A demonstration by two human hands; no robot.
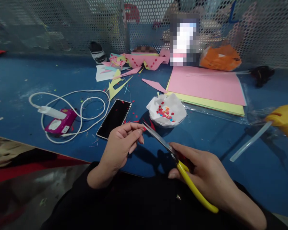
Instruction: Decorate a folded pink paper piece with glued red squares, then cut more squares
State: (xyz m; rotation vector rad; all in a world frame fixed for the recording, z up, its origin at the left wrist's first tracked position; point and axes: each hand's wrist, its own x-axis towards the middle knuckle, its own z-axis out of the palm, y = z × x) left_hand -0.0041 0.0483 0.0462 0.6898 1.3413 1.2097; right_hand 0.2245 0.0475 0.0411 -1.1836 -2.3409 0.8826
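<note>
Yellow-handled scissors (194, 188) are gripped in my right hand (206, 172), their blades pointing up and left. The blade tips reach the fingertips of my left hand (122, 143), which pinches a small piece of red paper (144, 128). Just beyond the blades sits a white paper bowl (180, 111) with several small red, orange and blue paper bits (165, 111) inside. A black-screened phone (114, 118) lies beside my left hand, and red scraps are scattered between it and the bowl.
At left are a purple power adapter (60, 123) and a looped white cable (86, 91). Pink sheets (206, 83) lie at the back right near an orange packet (220, 57). A yellow glue gun (284, 119) with a glue stick lies right. Pink paper cutouts (153, 62) stand before a perforated metal screen (62, 28).
</note>
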